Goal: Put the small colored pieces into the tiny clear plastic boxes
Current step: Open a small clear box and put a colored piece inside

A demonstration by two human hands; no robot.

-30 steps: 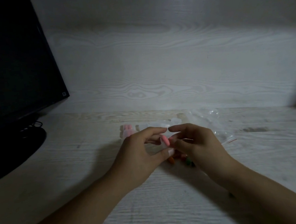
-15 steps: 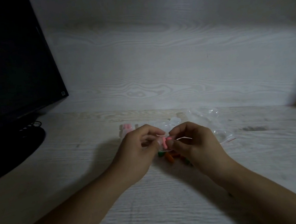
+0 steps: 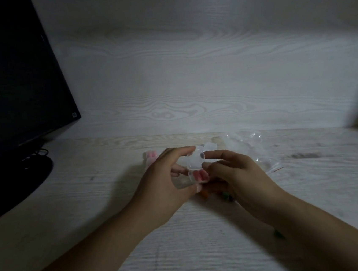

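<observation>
Mid-desk, toward the back edge, I see both hands meeting over the white wood-grain desk (image 3: 186, 256). Left hand (image 3: 166, 187) grasps a tiny clear box (image 3: 196, 169) between thumb and fingers, lid up, pink pieces (image 3: 198, 175) inside its lower half. Right hand (image 3: 237, 177) pinches the box's right side, index fingertip on the lid edge. Orange and green loose pieces (image 3: 204, 194) lie on the desk under the hands, partly hidden. Another box with pink pieces (image 3: 151, 157) sits just behind the left hand. Crumpled clear bag (image 3: 250, 147) lies toward the back right edge. Dark monitor (image 3: 10, 75) stands at the back left corner.
</observation>
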